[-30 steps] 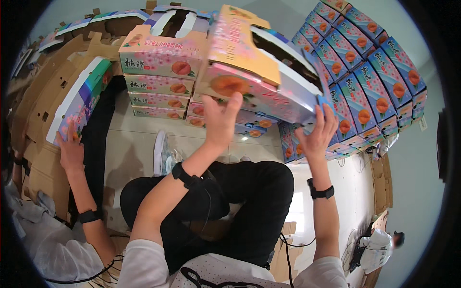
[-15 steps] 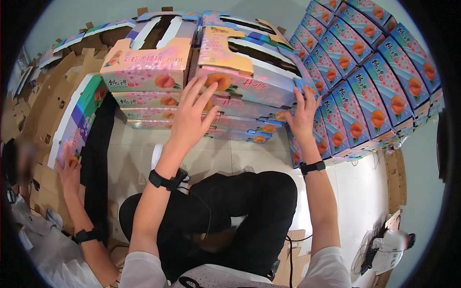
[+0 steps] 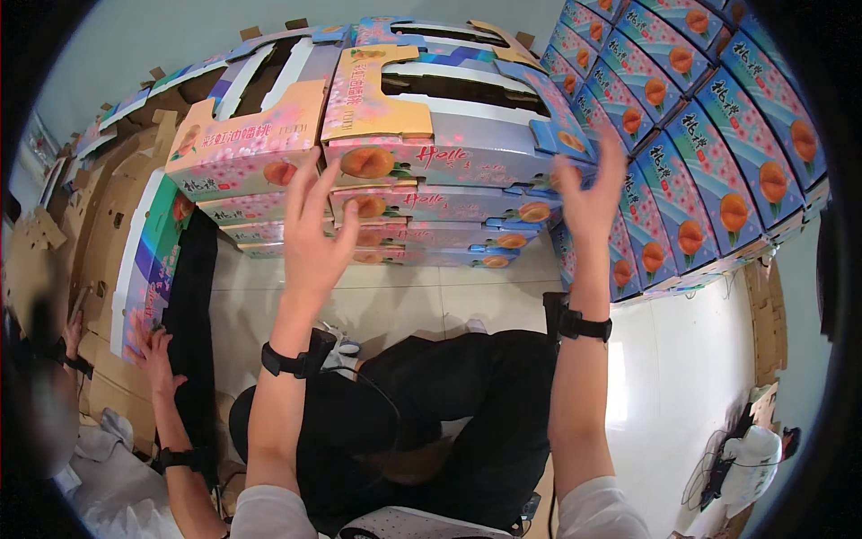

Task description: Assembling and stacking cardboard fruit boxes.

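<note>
A printed cardboard fruit box (image 3: 489,160), pink and blue with peach pictures and a slotted top, lies uppermost on a stack in front of me. My left hand (image 3: 319,238) is before its left front corner, fingers spread and nothing in them; whether the fingertips touch the cardboard I cannot tell. At the right front corner my right hand (image 3: 593,198) is raised with thumb and fingers apart, slightly blurred and holding nothing. Left of this box, close against it, another stack carries a similar box (image 3: 247,162) with an orange flap.
A tall wall of blue peach boxes (image 3: 691,166) rises on the right. To my left, a co-worker's hand (image 3: 154,359) touches a purple and green printed carton (image 3: 148,260) among brown cardboard (image 3: 94,260). Pale floor tiles (image 3: 440,296) lie below the stacks. Another person (image 3: 750,458) is at far right.
My hands have moved apart, the left one leftward and the right one rightward and up. The view has shifted, so the stack appears larger. The co-worker's hand is lower in view.
</note>
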A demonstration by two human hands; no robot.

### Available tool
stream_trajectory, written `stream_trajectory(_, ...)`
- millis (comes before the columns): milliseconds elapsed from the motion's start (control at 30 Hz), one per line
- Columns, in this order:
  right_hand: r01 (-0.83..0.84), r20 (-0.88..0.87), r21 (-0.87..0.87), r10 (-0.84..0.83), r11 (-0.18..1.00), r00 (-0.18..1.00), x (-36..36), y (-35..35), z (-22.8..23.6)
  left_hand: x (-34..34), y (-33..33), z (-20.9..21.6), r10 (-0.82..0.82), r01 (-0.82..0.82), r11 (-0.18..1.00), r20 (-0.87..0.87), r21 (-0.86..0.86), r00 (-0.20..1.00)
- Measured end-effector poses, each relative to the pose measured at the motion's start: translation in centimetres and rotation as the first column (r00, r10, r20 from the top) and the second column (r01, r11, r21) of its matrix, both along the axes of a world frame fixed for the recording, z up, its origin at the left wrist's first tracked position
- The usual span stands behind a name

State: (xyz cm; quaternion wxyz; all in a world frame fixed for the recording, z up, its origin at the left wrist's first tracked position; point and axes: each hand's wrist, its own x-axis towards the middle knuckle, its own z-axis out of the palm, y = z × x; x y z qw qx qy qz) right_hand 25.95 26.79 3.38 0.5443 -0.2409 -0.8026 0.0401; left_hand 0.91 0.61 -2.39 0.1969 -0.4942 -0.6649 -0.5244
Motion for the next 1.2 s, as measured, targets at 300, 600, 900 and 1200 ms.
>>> stream_trajectory(300,-0.554,-0.679,-0.725,-0.288,0.410,0.675,-0.8,3.2,-4.7,-5.2,-1.5,-0.1,0.342,-0.386,0.920,-0.339,-0.069,0.876)
stream_trajectory(600,-0.591,-0.697,-0.704,-0.226,0.393,0.680,-0.8,4.9,-5.0,-5.0,-0.5,1.3,0.319,-0.438,0.870,-0.418,-0.228,0.851)
stream_trajectory(900,-0.435,-0.606,-0.734,-0.215,0.521,0.766,-1.4,5.6,-6.0,-3.4,3.5,4.4,0.073,-0.295,0.872,-0.493,-0.391,0.867)
stream_trajectory(1200,-0.345,-0.513,-0.766,-0.191,0.543,0.837,-0.6,3.8,-5.4,-2.7,4.7,5.8,0.077,-0.267,0.832,-0.376,-0.486,0.923)
